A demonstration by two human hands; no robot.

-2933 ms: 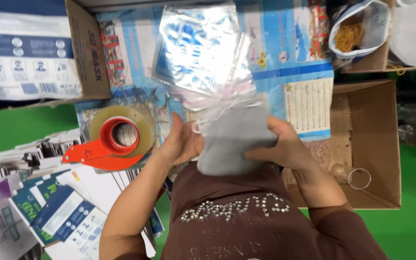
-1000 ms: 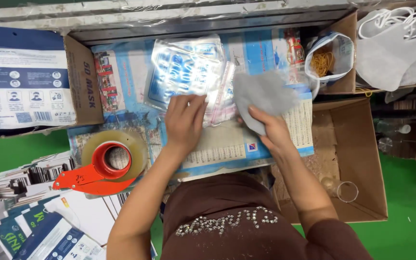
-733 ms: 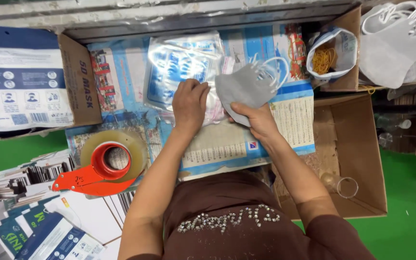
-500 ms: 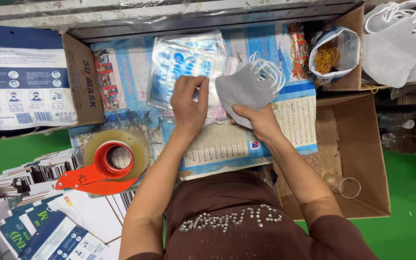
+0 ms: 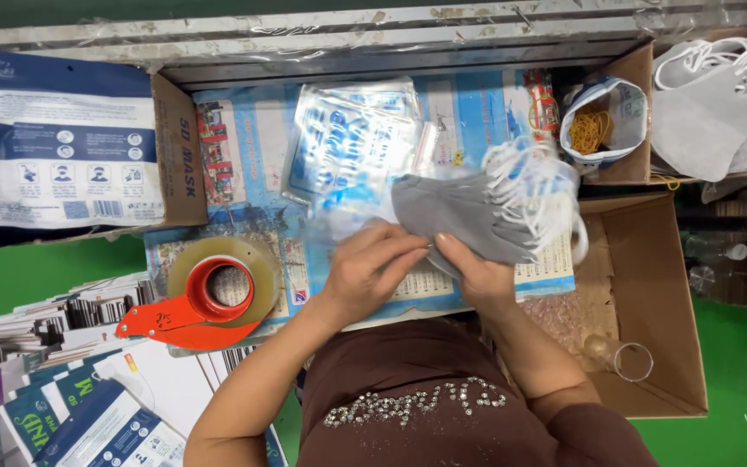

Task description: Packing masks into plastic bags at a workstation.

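Currently a bundle of grey face masks (image 5: 469, 216) is held over one blue printed sheet (image 5: 261, 164) spread under the fingers.

- Cardboard boxes: two counted, one open box (image 5: 650, 294) just right of the right hand, one box of white masks (image 5: 719, 104) well beyond it.
- Mask packs: one large blue-and-white pack (image 5: 71, 147) far left of the fingers.
- Clear printed bags: a small pile (image 5: 352, 143), just beyond the left fingertips; count cannot be told.
- Tape dispensers: one, red, with roll (image 5: 213, 294), left of the left wrist.
- Right hand (image 5: 477, 272): fingers clamped on the bundle's lower edge.
- Left hand (image 5: 369, 268): fingers curled together, touching the bundle's left corner.

Step judged: squaring the bundle. A bag must next be drawn from the pile.
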